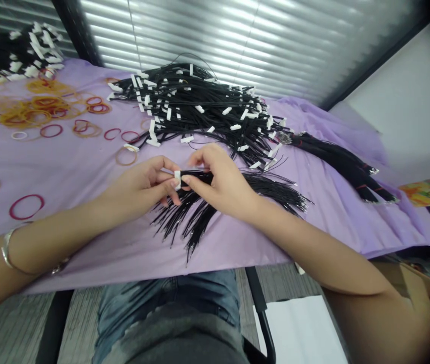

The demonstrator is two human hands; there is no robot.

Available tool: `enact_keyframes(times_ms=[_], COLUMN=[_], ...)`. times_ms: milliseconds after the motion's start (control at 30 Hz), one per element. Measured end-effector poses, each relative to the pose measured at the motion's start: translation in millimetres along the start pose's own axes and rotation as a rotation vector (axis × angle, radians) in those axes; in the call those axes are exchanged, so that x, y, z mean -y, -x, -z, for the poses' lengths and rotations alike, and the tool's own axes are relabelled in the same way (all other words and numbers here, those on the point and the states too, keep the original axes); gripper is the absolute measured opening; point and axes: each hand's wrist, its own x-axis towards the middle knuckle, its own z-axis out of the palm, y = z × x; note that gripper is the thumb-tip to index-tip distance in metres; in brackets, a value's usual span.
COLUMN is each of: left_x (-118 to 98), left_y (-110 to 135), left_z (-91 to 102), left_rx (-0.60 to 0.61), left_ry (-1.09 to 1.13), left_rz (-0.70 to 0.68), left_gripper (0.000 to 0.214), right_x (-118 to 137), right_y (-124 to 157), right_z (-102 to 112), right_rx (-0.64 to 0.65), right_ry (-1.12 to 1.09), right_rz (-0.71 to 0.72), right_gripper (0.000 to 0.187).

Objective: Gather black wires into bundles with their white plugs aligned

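Between my hands is a small white connector (177, 179) with black wires running out of it to the right. My left hand (146, 182) pinches the connector between thumb and fingers. My right hand (220, 182) is closed on the black wires just beside the connector, thumb and fingertips together; part of the wires is hidden under the palm. Below and to the right of my hands, loose black wires (200, 222) fan out on the cloth, their ends bare and shiny. Another spread of black wires (275, 187) lies past my right wrist.
A large heap of black cables with white connectors (200, 101) lies behind my hands. Rubber bands (44, 108) are scattered on the left of the purple cloth (97, 162). Banded cable bundles (336, 162) lie at right. More connectors (40, 45) are piled far left, near the blinds.
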Motion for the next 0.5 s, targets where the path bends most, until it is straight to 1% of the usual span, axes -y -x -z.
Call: enact_keyframes(times_ms=[67, 133, 200, 267, 367, 433, 500], left_x=[1.9, 3.7, 4.9, 5.6, 5.5, 5.1, 4.8], left_y=[-2.8, -5.2, -6.6, -7.3, -7.6, -7.8, -8.3], left_z=[3.4, 6.6, 9.4, 11.4, 12.6, 12.4, 11.7], left_rx=[-0.004, -0.011, -0.012, -0.02, -0.02, -0.007, -0.002], left_ry=[0.039, 0.096, 0.153, 0.208, 0.301, 0.344, 0.352], left_rz=[0.019, 0.029, 0.028, 0.022, 0.047, 0.057, 0.057], left_gripper=[0.031, 0.031, 0.029, 0.028, 0.027, 0.026, 0.024], right_x=[-4.6, -9.2, -12.4, -13.1, -9.4, -5.8, -3.4], right_y=[-3.9, -7.6, -10.0, -10.5, -6.7, -2.6, 1.1], right_z=[6.9, 11.8, 13.5, 13.2, 12.3, 12.5, 12.6], right_rx=[-0.086, -0.149, -0.172, -0.153, -0.087, -0.02, 0.047], right_ry=[0.005, -0.004, -0.03, -0.061, -0.075, -0.026, 0.088], right_rz=[-0.007, -0.063, -0.088, -0.091, -0.063, 0.018, 0.131], right_gripper=[0.026, 0.044, 0.051, 0.048, 0.033, 0.027, 0.027])
